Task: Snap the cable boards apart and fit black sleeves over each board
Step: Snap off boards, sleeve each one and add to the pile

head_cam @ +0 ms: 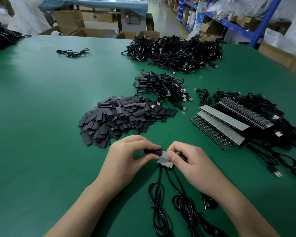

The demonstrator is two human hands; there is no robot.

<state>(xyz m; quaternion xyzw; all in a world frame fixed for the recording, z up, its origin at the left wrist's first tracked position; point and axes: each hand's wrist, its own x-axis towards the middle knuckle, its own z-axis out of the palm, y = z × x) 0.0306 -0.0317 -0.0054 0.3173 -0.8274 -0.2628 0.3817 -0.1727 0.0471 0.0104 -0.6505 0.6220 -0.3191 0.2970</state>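
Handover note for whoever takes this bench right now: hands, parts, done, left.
Left hand: pinches one flat black sleeve, which meets the board's edge.
Right hand: pinches the small grey board piece, mostly bare; three black cables hang from it.
Parts: pile of loose black sleeves ahead of the hands; grey board strips with cables stacked to the right.
Done: heap of sleeved cables beyond the sleeve pile.
Left: sleeve this piece, then snap and sleeve the strips.
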